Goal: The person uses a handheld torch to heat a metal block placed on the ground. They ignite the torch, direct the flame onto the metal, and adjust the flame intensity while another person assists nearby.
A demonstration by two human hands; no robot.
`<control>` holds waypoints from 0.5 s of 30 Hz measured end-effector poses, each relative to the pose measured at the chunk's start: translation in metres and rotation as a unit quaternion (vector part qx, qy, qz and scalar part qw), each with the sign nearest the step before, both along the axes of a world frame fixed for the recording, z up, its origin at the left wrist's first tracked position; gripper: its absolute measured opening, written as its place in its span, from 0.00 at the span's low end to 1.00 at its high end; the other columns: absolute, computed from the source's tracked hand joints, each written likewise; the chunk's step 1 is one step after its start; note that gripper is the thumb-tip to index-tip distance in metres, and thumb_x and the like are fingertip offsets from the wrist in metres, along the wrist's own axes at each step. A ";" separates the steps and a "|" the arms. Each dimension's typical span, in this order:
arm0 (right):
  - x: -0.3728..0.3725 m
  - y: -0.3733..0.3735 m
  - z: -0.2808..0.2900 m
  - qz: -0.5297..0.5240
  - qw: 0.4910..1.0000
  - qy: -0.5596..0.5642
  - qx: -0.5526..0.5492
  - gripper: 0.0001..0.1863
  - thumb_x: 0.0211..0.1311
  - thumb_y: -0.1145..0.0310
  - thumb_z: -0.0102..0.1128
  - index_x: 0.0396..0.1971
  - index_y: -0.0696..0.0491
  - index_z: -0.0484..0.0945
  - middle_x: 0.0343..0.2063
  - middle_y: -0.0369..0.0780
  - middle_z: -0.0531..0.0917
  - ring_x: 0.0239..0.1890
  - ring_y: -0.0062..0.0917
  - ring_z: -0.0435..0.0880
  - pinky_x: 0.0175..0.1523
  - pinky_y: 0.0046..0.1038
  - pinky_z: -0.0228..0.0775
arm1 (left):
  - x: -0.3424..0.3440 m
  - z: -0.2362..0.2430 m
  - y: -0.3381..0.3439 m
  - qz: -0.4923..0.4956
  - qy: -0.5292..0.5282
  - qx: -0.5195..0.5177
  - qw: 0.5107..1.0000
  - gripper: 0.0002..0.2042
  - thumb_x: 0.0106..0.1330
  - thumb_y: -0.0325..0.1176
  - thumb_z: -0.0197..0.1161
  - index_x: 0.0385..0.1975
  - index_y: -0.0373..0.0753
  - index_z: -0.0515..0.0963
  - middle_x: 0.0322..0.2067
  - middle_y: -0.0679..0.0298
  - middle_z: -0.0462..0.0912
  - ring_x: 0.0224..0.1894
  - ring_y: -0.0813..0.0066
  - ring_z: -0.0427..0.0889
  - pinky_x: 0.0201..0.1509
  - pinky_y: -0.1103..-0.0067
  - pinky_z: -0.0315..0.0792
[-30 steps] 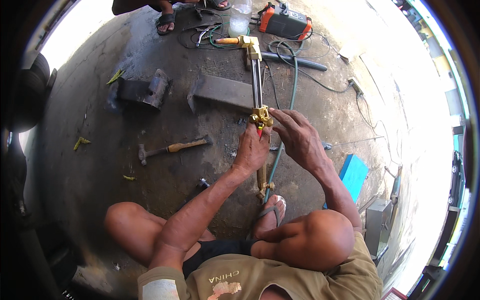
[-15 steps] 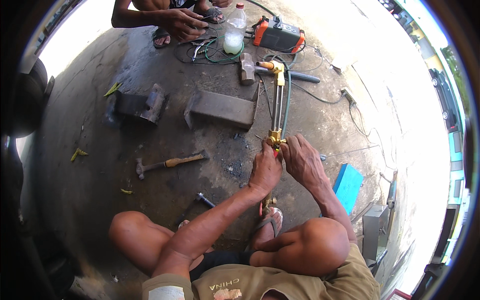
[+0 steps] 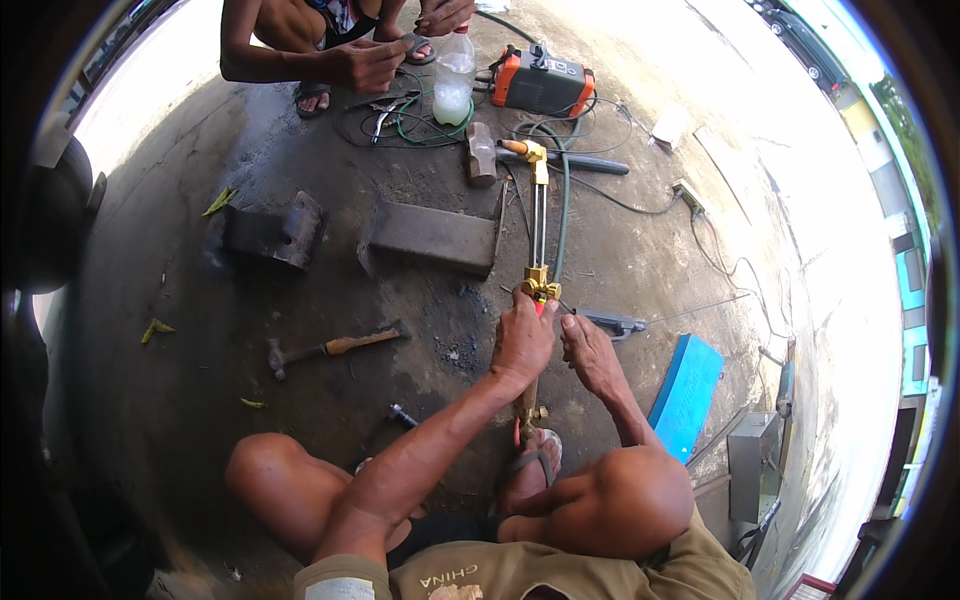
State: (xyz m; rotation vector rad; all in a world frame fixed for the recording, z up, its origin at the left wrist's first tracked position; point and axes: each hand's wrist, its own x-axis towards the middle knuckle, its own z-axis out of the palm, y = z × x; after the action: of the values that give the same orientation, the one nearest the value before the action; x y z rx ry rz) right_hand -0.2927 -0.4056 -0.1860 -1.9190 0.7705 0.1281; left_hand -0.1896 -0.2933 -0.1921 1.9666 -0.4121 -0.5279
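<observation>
A brass cutting torch (image 3: 538, 215) lies along the concrete floor, its long tubes pointing away from me toward its tip near a hammer head. My left hand (image 3: 522, 340) is closed over the torch's brass valve body. My right hand (image 3: 590, 352) sits right beside it, fingers curled at the valve, touching the torch. The torch's handle runs back under my hands toward my foot in a sandal (image 3: 530, 470). I am squatting with both knees in view.
A hammer (image 3: 325, 349) lies left of my hands. Two heavy steel blocks (image 3: 432, 237) (image 3: 272, 235) sit farther out. Beyond are a sledge head (image 3: 481, 153), orange welding machine (image 3: 541, 82), plastic bottle (image 3: 453, 88), hoses and another person's hands (image 3: 370, 62). A blue box (image 3: 685, 395) lies right.
The view has shifted so the torch and my hands sit lower in frame. More of the other person is now in view at the top. My hands stay on the torch valve.
</observation>
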 end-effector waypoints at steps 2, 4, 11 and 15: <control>-0.021 0.019 -0.033 0.052 0.997 -0.050 -0.003 0.31 0.75 0.42 0.45 0.45 0.61 0.74 0.31 0.47 0.82 0.34 0.39 0.82 0.45 0.39 0.73 | 0.007 0.004 -0.003 -0.001 0.022 0.016 1.000 0.19 0.72 0.40 0.60 0.46 0.26 0.69 0.32 0.36 0.83 0.39 0.36 0.84 0.38 0.54 0.78; -0.013 0.044 -0.050 0.086 0.985 -0.145 -0.030 0.26 0.74 0.46 0.50 0.46 0.59 0.73 0.32 0.42 0.81 0.32 0.31 0.80 0.43 0.34 0.73 | 0.015 -0.001 -0.001 0.011 -0.002 0.034 0.999 0.20 0.72 0.41 0.60 0.45 0.25 0.70 0.34 0.36 0.84 0.41 0.37 0.84 0.39 0.55 0.79; 0.022 0.069 -0.035 0.033 0.929 -0.050 0.364 0.16 0.70 0.56 0.63 0.40 0.52 0.70 0.23 0.32 0.73 0.22 0.16 0.72 0.26 0.23 0.67 | 0.048 -0.005 0.025 0.036 0.009 0.090 0.995 0.23 0.72 0.47 0.60 0.44 0.26 0.72 0.31 0.41 0.84 0.39 0.41 0.86 0.40 0.57 0.77; 0.032 0.065 -0.033 0.031 0.881 -0.035 0.471 0.16 0.69 0.58 0.66 0.33 0.50 0.67 0.18 0.29 0.70 0.17 0.15 0.68 0.21 0.23 0.62 | 0.054 -0.002 0.045 0.013 -0.054 0.025 0.998 0.25 0.73 0.54 0.57 0.43 0.30 0.72 0.31 0.46 0.84 0.36 0.46 0.87 0.38 0.60 0.80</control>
State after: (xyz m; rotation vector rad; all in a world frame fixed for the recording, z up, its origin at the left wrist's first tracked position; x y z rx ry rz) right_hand -0.2610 -0.3406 -0.2188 -1.0036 0.4543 0.3921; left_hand -0.1351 -0.2486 -0.1946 2.0526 -0.4448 -0.4206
